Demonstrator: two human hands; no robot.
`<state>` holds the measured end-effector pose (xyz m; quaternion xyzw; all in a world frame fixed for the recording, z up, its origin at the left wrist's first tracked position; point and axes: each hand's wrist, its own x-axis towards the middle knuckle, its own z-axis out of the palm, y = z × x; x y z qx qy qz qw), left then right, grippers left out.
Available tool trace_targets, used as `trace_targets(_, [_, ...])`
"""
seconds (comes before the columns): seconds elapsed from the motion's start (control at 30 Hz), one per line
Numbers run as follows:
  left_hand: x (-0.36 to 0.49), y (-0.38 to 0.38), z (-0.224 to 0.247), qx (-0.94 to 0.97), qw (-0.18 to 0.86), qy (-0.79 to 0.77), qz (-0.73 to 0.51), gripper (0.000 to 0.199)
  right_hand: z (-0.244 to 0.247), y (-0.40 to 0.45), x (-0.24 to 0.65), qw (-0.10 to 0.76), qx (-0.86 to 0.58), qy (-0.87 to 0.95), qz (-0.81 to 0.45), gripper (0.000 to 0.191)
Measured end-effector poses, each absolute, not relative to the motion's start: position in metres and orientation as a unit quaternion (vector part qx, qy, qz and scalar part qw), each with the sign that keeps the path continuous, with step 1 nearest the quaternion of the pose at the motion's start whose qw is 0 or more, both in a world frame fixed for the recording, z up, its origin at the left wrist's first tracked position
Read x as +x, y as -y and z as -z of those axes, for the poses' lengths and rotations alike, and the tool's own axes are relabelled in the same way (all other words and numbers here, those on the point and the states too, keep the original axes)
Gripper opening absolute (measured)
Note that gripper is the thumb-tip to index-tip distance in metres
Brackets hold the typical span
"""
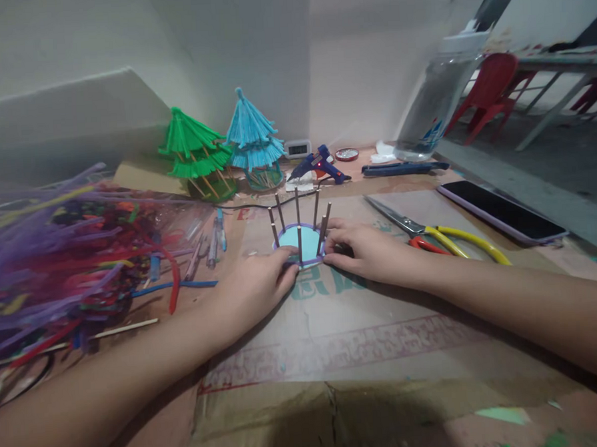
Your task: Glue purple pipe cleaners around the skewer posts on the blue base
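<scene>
Between my hands, a round light-blue base (307, 242) with a purple rim lies on the cardboard sheet (265, 348). Several thin dark sticks (299, 243) stand up around its edge. My left hand (261, 279) pinches the base's near left rim between thumb and fingers. From the right, my right hand (352, 247) has its thumb and fingers curled onto the opposite rim, close to the upright sticks. Parts of the rim are hidden under my fingertips.
A heap of pipe cleaners (80, 261) spreads at the left. Behind stand a green tiered model (194, 149), a blue one (254, 136) and a glue gun (320, 163). Scissors (419, 230), a phone (500, 209), a box cutter (403, 168) and a clear bottle (432, 103) lie or stand right.
</scene>
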<state>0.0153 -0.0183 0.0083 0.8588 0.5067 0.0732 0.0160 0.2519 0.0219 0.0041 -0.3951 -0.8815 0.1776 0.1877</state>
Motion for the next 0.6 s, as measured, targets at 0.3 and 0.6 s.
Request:
trace_targets(0.3, [-0.006,0.016,-0.054,0.848,-0.04,-0.519,-0.099,0.035,-0.004,-0.022,0.252,0.189,-0.391,0.881,-0.187,0.01])
trace_targets(0.6, [-0.012,-0.011,-0.035,0.862,0.108,-0.489,-0.084,0.017,-0.004,-0.022,0.253,0.203,-0.38,0.881,-0.193,0.011])
